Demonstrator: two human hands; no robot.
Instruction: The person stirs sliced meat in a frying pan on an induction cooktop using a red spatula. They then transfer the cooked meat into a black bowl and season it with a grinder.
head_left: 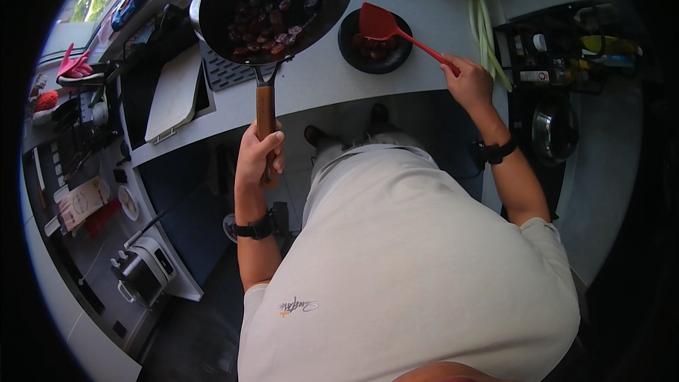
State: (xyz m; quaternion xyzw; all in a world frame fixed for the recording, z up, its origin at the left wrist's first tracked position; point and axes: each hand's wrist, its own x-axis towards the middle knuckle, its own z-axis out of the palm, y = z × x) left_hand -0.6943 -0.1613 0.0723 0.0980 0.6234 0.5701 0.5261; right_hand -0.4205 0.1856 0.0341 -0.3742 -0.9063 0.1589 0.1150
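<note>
We see the left hand [259, 155] with its fingers wrapped around the brown, wood-like handle [265, 110] of a black, round, deep pan [329, 7] over the white bench [311, 92]; we judge it stiff and front-heavy, best held by that handle. Its glossy, dark red pieces [265, 25] look soft and slippery. On the bench, more lie in a round black dish [346, 46], partly beneath a red, flat-headed spatula [378, 22], likely light, its shaft gripped by the right hand's [469, 83] fingers. We notice small lettering on the pale shirt [424, 262] and a white label on a bottle [534, 76] at right.
</note>
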